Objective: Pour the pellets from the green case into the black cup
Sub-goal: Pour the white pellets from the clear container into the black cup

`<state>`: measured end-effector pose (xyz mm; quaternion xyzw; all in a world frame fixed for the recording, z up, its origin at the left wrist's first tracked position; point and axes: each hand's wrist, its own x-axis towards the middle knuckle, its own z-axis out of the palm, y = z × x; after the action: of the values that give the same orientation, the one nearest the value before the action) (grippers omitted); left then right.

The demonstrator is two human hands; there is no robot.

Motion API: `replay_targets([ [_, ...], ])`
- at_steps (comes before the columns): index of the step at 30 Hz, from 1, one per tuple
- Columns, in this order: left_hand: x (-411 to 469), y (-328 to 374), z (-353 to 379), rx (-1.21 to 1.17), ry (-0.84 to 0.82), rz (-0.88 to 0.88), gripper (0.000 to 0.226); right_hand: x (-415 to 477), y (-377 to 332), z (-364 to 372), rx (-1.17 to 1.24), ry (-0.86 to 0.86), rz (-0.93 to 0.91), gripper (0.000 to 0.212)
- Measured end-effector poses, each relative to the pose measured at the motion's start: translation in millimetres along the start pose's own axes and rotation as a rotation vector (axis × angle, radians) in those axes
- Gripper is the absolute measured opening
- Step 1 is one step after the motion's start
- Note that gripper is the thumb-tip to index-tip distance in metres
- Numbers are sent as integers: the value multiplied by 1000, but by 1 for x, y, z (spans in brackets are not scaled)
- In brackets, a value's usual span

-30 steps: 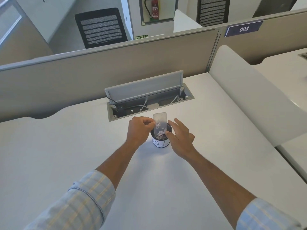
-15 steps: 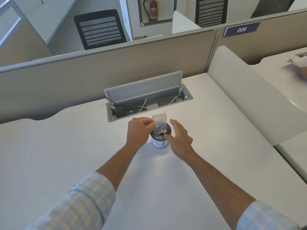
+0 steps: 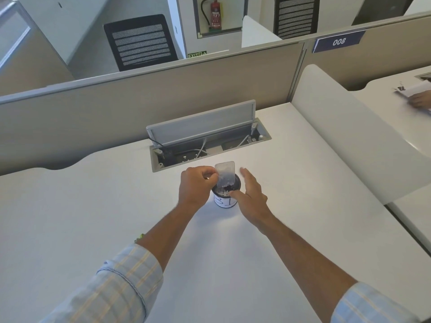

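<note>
The black cup with a white label stands on the white desk at mid-view. My left hand pinches a small, pale see-through case by its left edge and holds it upright, tipped over the cup's mouth. White pellets lie inside the cup, and some still cling in the case. My right hand rests against the cup's right side, thumb at the rim and fingers spread.
An open cable hatch with its raised lid sits just behind the cup. A grey partition bounds the desk's far edge. A curved white divider stands at right; beyond it, another person's hand holds papers.
The pellets have slid down out of the case into the cup. My hands have stayed nearly in place. Another person's hand with papers has come into view at far right.
</note>
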<state>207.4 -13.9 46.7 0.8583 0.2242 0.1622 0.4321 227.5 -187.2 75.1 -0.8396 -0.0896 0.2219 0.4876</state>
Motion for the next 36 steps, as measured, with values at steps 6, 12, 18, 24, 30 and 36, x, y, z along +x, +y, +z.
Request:
replay_targets([
  [6,-4,1,0,34,29,51,15,-1,2,1,21,23,7,85],
  [12,-8,1,1,49,42,68,14,-4,1,3,15,13,-14,83],
  [18,-15,1,3,34,108,74,14,-5,5,5,-5,27,-45,71],
  [24,-24,0,4,26,112,105,13,-7,6,8,-7,48,-50,72],
  [30,-30,0,6,35,134,103,13,-10,7,9,11,57,-53,79],
  [36,-38,0,9,89,194,175,11,-10,5,12,20,100,-37,87],
])
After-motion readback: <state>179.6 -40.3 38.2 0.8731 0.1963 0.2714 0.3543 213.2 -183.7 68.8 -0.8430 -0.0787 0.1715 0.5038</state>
